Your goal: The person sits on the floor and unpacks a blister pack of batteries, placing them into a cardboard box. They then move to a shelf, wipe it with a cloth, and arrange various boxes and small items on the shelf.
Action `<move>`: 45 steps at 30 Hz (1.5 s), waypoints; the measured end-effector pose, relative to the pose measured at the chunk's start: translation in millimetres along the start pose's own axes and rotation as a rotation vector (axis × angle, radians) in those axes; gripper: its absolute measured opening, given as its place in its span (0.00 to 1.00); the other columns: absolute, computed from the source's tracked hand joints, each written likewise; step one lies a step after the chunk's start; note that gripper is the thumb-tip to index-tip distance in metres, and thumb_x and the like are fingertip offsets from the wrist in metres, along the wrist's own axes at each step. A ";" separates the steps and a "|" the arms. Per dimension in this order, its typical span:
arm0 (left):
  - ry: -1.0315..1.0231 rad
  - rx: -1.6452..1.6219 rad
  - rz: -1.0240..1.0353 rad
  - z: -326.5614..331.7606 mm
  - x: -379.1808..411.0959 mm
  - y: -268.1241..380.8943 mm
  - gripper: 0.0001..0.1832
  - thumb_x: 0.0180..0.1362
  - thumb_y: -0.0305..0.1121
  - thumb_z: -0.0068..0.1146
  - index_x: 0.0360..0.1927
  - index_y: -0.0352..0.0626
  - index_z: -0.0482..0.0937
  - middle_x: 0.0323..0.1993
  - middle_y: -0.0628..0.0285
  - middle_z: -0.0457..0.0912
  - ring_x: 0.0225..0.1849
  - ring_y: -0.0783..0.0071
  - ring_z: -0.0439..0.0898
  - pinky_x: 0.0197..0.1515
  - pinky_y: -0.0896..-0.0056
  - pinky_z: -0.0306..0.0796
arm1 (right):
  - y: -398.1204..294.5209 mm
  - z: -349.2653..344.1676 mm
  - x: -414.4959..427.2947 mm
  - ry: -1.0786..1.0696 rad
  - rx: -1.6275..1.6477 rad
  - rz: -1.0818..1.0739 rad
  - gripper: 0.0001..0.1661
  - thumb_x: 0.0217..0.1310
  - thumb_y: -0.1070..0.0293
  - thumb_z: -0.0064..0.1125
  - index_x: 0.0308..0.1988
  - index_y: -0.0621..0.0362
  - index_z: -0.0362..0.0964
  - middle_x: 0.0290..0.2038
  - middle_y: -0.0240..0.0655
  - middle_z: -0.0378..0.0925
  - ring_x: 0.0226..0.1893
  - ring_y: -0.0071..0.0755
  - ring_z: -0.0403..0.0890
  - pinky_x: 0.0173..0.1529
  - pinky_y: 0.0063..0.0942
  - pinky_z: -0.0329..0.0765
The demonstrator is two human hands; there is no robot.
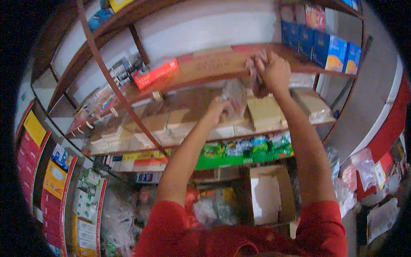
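Note:
My right hand (278, 73) grips a crumpled, dull purple-brown cloth (257, 77) in front of the edge of the upper wooden shelf (212, 66). Lower and to the left, my left hand (219, 109) is closed on a clear plastic bag (236, 94); blur hides what the bag contains. Behind the bag, flat stacks of brown paper goods (186, 120) line the shelf below. To the right of the bag lies a yellowish stack (265, 110), partly covered by my right forearm.
Blue boxes (321, 48) stand at the upper shelf's right end, and a red box (157, 74) lies left of centre. Green packs (244, 151) fill a lower ledge. A slanting shelf post (109, 72) crosses the left side. An open cardboard box (271, 192) sits below.

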State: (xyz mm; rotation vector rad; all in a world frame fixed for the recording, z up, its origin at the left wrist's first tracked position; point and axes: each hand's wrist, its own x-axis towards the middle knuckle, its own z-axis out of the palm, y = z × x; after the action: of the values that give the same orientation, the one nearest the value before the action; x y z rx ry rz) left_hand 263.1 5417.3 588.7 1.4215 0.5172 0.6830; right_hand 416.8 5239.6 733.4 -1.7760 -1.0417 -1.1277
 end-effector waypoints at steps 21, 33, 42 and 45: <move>-0.113 -0.234 0.252 -79.5 -171.6 132.9 0.18 0.62 0.31 0.58 0.56 0.41 0.76 0.52 0.61 0.82 0.51 0.70 0.81 0.51 0.60 0.77 | -22.5 -14.8 -15.5 -0.216 0.621 0.234 0.21 0.66 0.53 0.58 0.49 0.57 0.76 0.40 0.41 0.82 0.43 0.41 0.82 0.46 0.35 0.78; -0.119 -0.472 0.325 -77.5 -186.2 154.5 0.22 0.63 0.24 0.54 0.61 0.41 0.70 0.54 0.60 0.78 0.54 0.64 0.79 0.54 0.55 0.77 | -42.2 -27.5 -60.0 -0.539 1.162 0.913 0.22 0.69 0.53 0.56 0.48 0.62 0.75 0.43 0.35 0.81 0.40 0.31 0.82 0.46 0.29 0.79; -0.018 -0.544 0.154 -133.4 -216.0 84.7 0.25 0.59 0.18 0.54 0.61 0.41 0.71 0.53 0.60 0.79 0.51 0.64 0.80 0.54 0.58 0.76 | -121.9 -35.6 -35.3 -0.180 1.260 0.802 0.24 0.71 0.52 0.52 0.48 0.63 0.76 0.40 0.34 0.80 0.37 0.27 0.79 0.39 0.28 0.77; -0.066 -0.431 0.190 -162.7 -230.5 70.8 0.24 0.55 0.15 0.52 0.57 0.43 0.75 0.52 0.62 0.81 0.51 0.66 0.81 0.53 0.62 0.76 | -150.9 -25.0 -49.4 -0.287 1.225 0.745 0.22 0.70 0.54 0.53 0.51 0.62 0.76 0.40 0.34 0.80 0.36 0.27 0.79 0.38 0.27 0.77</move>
State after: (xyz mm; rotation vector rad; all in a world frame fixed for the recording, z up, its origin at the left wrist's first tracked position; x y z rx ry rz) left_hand -22.0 5373.1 626.6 1.0882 0.1673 0.8391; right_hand 257.9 5261.0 721.7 -1.0833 -0.7914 0.2643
